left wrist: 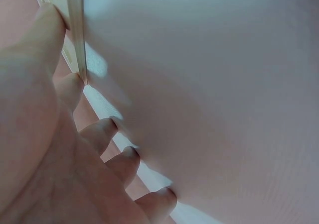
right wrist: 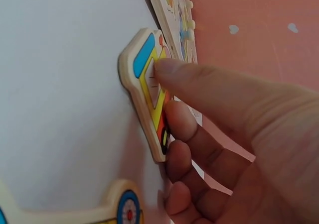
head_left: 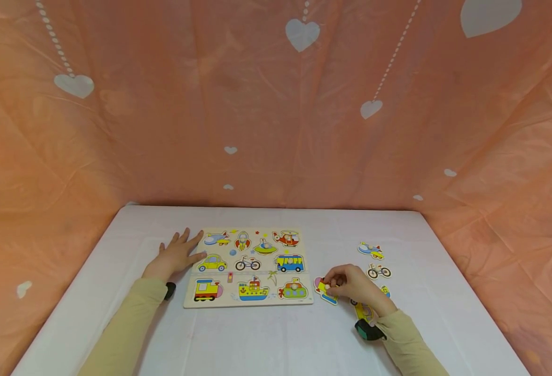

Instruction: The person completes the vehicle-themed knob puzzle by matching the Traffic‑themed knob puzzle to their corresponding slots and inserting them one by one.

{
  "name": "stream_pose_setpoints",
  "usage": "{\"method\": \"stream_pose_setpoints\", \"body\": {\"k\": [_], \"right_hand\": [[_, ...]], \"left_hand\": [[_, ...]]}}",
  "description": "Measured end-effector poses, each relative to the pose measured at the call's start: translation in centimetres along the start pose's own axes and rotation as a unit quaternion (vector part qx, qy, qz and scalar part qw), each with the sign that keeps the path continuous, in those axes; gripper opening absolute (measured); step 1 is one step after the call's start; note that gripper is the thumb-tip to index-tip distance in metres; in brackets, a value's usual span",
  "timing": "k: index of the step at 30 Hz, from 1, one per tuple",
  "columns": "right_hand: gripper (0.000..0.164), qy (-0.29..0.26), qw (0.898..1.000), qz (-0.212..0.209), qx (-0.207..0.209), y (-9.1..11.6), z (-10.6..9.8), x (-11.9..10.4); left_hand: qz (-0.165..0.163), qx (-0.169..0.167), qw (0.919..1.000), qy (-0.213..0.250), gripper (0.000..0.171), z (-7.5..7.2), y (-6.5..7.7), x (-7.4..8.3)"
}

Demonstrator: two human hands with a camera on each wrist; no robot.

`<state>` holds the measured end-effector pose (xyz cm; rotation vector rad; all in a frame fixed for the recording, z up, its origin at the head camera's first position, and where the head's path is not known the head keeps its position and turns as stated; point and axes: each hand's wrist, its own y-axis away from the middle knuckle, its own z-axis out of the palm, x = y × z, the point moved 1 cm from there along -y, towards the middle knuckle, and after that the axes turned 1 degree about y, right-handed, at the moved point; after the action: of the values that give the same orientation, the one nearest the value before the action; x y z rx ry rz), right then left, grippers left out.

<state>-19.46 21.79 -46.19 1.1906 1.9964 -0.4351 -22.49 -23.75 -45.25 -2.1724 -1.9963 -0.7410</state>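
A wooden puzzle board with pictures of vehicles lies on the table. My left hand rests at its left edge with fingers spread; in the left wrist view the thumb lies over the board's rim. Off the board's lower right corner, my right hand pinches a train puzzle piece. Close up, the thumb is at the face of the train piece, which stands tilted; the other fingers curl beside it.
To the right lie an airplane piece and a bicycle piece. A yellow car piece and another piece are partly hidden by the right wrist. An orange curtain with hearts hangs behind the white table.
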Motion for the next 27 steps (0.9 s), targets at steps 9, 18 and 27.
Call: {"method": "stream_pose_setpoints", "body": {"k": [9,18,27], "right_hand": [[0.011,-0.003,1.0,-0.002,-0.016,0.15,-0.29,-0.23],[0.008,-0.001,1.0,-0.014,-0.008,0.11,-0.37,-0.1],[0.008,0.009,1.0,-0.021,0.008,-0.01,-0.21,0.16]], "left_hand": [[-0.003,0.003,1.0,-0.005,0.078,-0.1,0.09,0.08],[-0.004,0.004,1.0,0.002,0.078,0.08,-0.18,-0.08],[-0.005,0.005,1.0,-0.002,0.079,0.25,-0.29,-0.17]]}}
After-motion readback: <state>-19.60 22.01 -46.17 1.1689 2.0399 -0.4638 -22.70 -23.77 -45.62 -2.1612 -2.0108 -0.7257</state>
